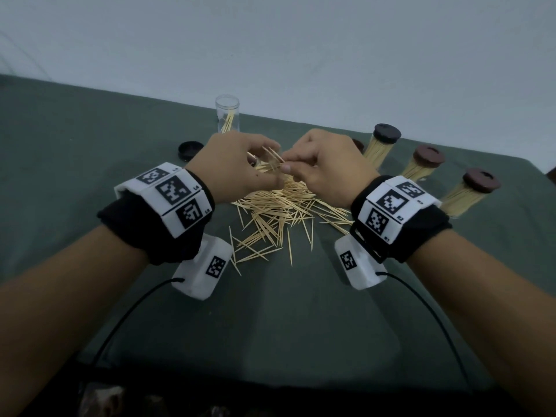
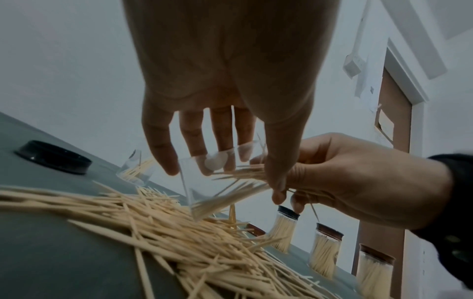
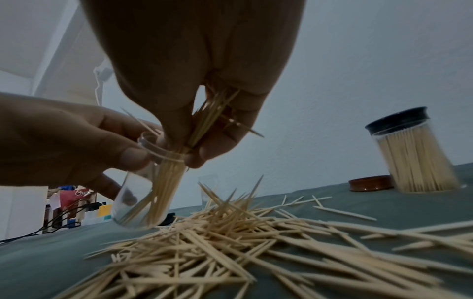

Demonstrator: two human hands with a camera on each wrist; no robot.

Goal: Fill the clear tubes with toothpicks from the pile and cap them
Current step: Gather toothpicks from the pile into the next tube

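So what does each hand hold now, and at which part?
Left hand grips the clear plastic tube near its open rim. Right hand pinches a bundle of wooden toothpicks at their upper part, lower ends inside the tube.

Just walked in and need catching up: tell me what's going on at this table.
A person is filling tubes with toothpicks. The left hand holds a clear tube tilted over the pile, while the right hand feeds a pinched bunch into its mouth. Three capped, full tubes stand on the right; another open tube stands behind.
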